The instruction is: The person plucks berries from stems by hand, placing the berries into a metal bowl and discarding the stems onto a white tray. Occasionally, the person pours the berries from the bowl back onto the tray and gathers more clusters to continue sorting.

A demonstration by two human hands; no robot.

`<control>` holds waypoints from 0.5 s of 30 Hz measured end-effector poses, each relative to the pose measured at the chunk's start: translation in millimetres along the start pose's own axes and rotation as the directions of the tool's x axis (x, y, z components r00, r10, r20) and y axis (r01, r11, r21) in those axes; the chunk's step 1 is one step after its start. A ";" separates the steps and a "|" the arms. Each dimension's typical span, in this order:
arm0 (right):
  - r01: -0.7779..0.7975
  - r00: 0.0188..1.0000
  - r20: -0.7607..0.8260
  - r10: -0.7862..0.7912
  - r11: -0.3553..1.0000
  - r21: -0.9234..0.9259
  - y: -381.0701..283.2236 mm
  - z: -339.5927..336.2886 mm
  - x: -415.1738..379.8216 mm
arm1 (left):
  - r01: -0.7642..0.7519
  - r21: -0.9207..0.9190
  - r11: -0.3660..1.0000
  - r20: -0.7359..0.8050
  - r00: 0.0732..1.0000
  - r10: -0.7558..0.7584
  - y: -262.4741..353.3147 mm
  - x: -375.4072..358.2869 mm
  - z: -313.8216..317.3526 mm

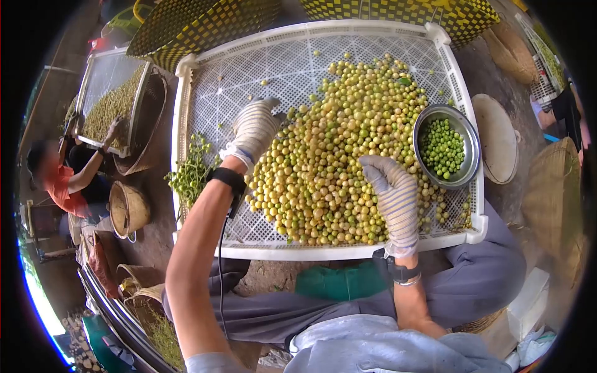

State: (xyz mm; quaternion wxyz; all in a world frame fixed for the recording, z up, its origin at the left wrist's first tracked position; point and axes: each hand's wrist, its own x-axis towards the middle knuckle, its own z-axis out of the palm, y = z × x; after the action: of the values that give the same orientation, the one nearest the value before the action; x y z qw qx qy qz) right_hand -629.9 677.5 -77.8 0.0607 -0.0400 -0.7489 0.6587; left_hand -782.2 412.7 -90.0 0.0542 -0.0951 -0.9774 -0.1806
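A broad heap of small round yellow-green fruits (329, 168) covers the middle and right of a white mesh tray (242, 68). My left hand (256, 129), in a striped glove with grey fingertips, hovers at the heap's left edge, its thumb and fingers apart and no fruit visible between them. Over the lower right of the heap is my right hand (396, 202), gloved alike, with fingers curled together; whatever they pinch is hidden. Beside it, a metal bowl (422, 169) holds greener fruits (443, 149) on the tray's right side.
Green stems with fruits (193, 165) lie on the tray's left edge. Yellow-and-black woven baskets (205, 28) stand behind. At left, a person in an orange top (68, 186) holds another fruit-filled tray (112, 105). A round basket (497, 140) sits at right.
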 end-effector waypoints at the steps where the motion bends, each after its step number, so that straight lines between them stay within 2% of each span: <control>1: -0.016 1.000 0.008 0.016 1.000 -0.011 0.0 -1.5 0.5 | 0.010 0.028 1.000 0.097 0.995 -0.013 -6.2 7.1 10.1; 2: -0.034 0.999 0.012 0.035 0.999 -0.024 -0.1 -3.1 1.5 | 0.015 0.056 0.998 0.195 0.980 -0.026 -8.0 12.4 16.5; 4: -0.049 0.999 0.015 0.049 0.999 -0.012 -0.9 -5.7 4.3 | 0.002 0.030 1.000 0.211 0.977 -0.008 -13.0 12.4 27.2; 6: -0.065 0.998 0.010 0.065 0.998 0.023 -0.8 -5.6 5.3 | 0.087 0.065 0.994 0.253 0.962 -0.101 -8.7 13.7 24.5; 8: -0.070 0.998 0.003 0.070 0.997 0.022 0.1 -5.8 5.6 | 0.089 0.012 0.996 0.229 0.969 -0.089 -6.6 8.9 23.8; 11: -0.082 0.996 0.020 0.081 0.995 0.051 2.6 -4.8 4.3 | -0.013 0.115 0.993 0.120 0.993 -0.001 -4.6 4.3 23.8; 14: -0.068 0.997 0.027 0.067 0.997 0.038 1.9 -3.6 3.3 | -0.008 0.040 0.999 0.026 1.000 0.007 2.8 -6.6 18.8; 15: -0.060 0.998 0.030 0.059 0.998 0.036 0.6 -3.1 3.1 | -0.154 0.031 0.988 -0.091 0.983 0.156 3.3 -11.5 16.3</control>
State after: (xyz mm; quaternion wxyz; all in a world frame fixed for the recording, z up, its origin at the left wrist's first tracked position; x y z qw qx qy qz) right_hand -632.5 681.1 -77.9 0.0308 -0.0517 -0.7360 0.6743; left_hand -771.5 419.8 -105.6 0.1148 -0.1619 -0.9656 -0.1682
